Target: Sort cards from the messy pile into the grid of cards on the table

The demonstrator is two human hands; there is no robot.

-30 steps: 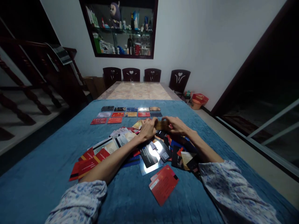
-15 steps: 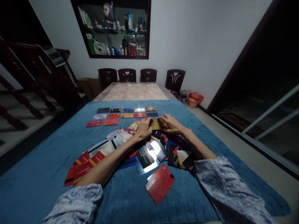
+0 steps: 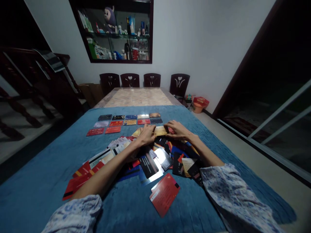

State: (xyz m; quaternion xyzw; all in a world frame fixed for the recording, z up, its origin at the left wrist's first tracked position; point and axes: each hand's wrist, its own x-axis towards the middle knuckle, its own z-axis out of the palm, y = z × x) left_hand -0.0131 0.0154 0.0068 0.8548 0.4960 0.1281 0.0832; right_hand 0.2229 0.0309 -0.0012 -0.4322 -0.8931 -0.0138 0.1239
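Observation:
A gold card (image 3: 160,131) is held level between my two hands, above the far side of a loose pile of cards. My left hand (image 3: 147,134) pinches its left end and my right hand (image 3: 178,130) its right end; whether it is one card or a small stack I cannot tell. Below lie a black card (image 3: 148,165), a silver card (image 3: 164,158) and several others, overlapping. Red cards (image 3: 165,194) rest nearer to me. Beyond my hands, cards lie in rows, among them an orange-red card (image 3: 113,129) and a dark card (image 3: 156,120).
A blue cloth (image 3: 116,210) covers the near part of the table, with the marble-patterned tabletop (image 3: 138,96) beyond it. Chairs, one a dark wooden chair (image 3: 179,84), stand at the far end. A wall cabinet (image 3: 116,35) holds bottles and a plush toy.
The gold card has tilted, so its face shows more brightly between my hands. Both hands stay on its ends. The whole view has shifted slightly.

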